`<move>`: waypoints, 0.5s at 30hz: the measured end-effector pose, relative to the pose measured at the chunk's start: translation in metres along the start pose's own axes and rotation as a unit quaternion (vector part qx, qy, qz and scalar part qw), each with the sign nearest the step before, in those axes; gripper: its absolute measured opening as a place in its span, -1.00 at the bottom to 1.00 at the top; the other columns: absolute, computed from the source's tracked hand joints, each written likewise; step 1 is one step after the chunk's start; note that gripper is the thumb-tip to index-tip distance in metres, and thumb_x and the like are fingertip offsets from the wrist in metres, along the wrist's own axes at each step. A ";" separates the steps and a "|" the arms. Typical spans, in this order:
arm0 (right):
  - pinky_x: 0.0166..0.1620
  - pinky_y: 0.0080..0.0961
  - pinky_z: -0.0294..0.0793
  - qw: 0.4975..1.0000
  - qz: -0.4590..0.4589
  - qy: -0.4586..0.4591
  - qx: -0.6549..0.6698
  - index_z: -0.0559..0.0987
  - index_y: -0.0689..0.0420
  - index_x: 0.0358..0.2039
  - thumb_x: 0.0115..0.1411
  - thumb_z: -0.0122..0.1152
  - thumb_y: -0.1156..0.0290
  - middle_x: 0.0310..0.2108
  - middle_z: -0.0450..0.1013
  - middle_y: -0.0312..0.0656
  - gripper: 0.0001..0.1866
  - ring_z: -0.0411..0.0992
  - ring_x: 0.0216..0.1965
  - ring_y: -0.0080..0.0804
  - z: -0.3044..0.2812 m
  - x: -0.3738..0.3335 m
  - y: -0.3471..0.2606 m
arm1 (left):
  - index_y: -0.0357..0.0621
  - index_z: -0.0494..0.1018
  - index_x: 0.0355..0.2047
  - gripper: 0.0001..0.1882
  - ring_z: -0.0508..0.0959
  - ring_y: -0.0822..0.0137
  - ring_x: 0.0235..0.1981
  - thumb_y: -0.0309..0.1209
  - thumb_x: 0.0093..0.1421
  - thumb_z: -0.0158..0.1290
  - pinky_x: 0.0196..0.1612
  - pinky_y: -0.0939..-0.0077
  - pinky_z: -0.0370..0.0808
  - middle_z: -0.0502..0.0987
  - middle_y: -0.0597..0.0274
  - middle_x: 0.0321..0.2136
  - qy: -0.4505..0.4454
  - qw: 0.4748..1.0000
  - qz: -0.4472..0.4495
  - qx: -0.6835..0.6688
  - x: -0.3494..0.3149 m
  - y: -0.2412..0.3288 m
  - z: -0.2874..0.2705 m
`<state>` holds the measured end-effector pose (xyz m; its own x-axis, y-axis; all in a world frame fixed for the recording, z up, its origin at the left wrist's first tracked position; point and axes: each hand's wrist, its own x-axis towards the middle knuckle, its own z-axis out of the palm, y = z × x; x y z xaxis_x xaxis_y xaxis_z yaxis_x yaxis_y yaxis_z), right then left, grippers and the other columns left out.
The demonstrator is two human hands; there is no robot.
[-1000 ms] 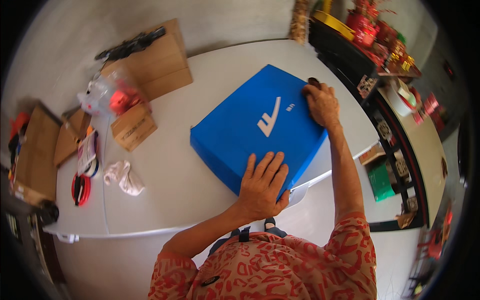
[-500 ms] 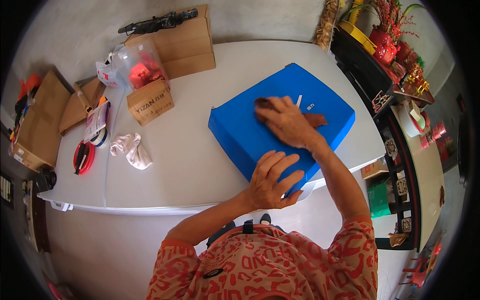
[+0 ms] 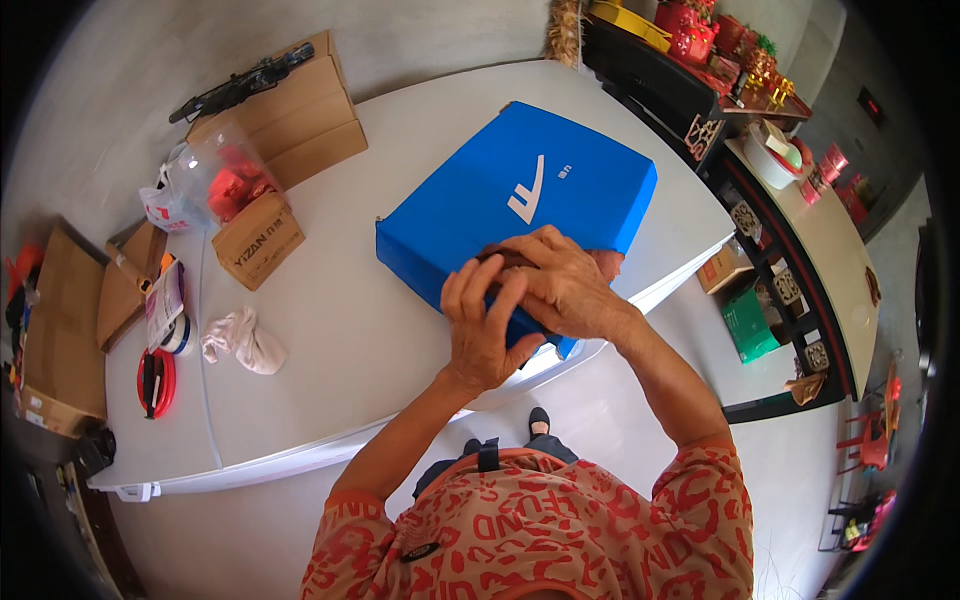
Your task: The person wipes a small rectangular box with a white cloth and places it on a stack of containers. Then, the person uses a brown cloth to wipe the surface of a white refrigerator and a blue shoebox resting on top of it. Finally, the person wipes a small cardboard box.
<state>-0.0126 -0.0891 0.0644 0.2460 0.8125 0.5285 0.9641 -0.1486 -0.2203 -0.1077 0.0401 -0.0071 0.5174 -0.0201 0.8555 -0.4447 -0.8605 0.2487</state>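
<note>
A shallow blue box [image 3: 450,210] with a white mark on its lid lies on the grey-white table, near its front edge. My right hand [image 3: 568,290] is closed on a brown cloth [image 3: 607,263] at the box's near side; one end of the cloth sticks out to the right of the hand, and more brown shows by the fingertips. My left hand [image 3: 480,325] rests against the near left part of the box, its fingers parted and the thumb apart, right beside the right hand. The two hands cover the box's near edge.
On the table [image 3: 330,400] to the left are a crumpled white cloth [image 3: 245,342], a small carton [image 3: 258,240], a clear container of red items [image 3: 232,180], a red ring-shaped coil [image 3: 157,383] and cardboard boxes [image 3: 65,330]. A dark-framed shelf unit [image 3: 795,300] stands at right.
My right hand has come from the middle of the lid to the near edge with the brown cloth, baring the white mark. My left hand now lies close beside it. The view has shifted.
</note>
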 end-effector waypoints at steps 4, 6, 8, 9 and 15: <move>-0.10 -0.40 0.37 0.999 0.020 0.043 -0.026 0.64 0.03 -0.21 0.12 0.18 0.43 -0.02 0.45 -0.26 -0.79 0.34 -0.13 -0.33 -0.009 0.002 0.020 | -0.09 0.16 0.21 -0.33 -0.05 -0.14 0.23 0.00 0.20 -0.01 0.21 -0.07 -0.09 -0.04 -0.14 0.22 -0.074 0.991 -0.104 0.036 -0.006 0.000 -0.015; -0.07 -0.36 0.37 0.997 0.053 0.045 -0.036 0.64 0.01 -0.20 0.15 0.11 0.43 -0.02 0.47 -0.25 -0.77 0.34 -0.14 -0.34 -0.013 -0.001 0.039 | -0.09 0.14 0.22 -0.31 -0.08 -0.11 0.23 -0.07 0.16 0.06 0.21 -0.06 -0.09 -0.11 -0.13 0.23 -0.063 0.989 -0.131 0.023 -0.007 0.004 -0.022; -0.04 -0.33 0.36 0.995 0.080 0.049 -0.046 0.65 0.00 -0.20 0.16 0.10 0.42 -0.04 0.48 -0.25 -0.77 0.35 -0.14 -0.34 -0.020 0.001 0.058 | -0.10 0.11 0.23 -0.29 -0.10 -0.08 0.23 -0.14 0.14 0.10 0.21 -0.06 -0.08 -0.16 -0.11 0.23 -0.078 0.982 -0.174 0.003 -0.010 0.002 -0.027; -0.03 -0.31 0.36 0.992 0.095 0.057 -0.063 0.65 0.00 -0.20 0.17 0.10 0.41 -0.05 0.48 -0.24 -0.78 0.35 -0.14 -0.33 -0.022 0.000 0.068 | -0.06 0.04 0.27 -0.26 -0.10 -0.08 0.25 -0.19 0.14 0.09 0.23 -0.05 -0.06 -0.17 -0.10 0.23 -0.075 0.978 -0.193 -0.018 -0.013 0.001 -0.027; -0.01 -0.27 0.35 0.953 0.226 0.149 -0.136 0.63 0.03 -0.15 0.21 0.01 0.38 -0.06 0.47 -0.18 -0.73 0.33 -0.08 -0.22 -0.030 -0.011 0.133 | 0.02 -0.12 0.33 -0.16 -0.08 -0.02 0.29 -0.14 0.13 0.05 0.28 0.00 -0.08 -0.16 -0.02 0.25 -0.042 0.944 -0.313 -0.092 -0.006 -0.009 -0.031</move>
<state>0.1158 -0.1348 0.0535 0.6214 0.4408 0.6477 0.7327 -0.6198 -0.2811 -0.1298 0.0636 -0.0005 0.7741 0.4164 0.4768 -0.1476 -0.6137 0.7756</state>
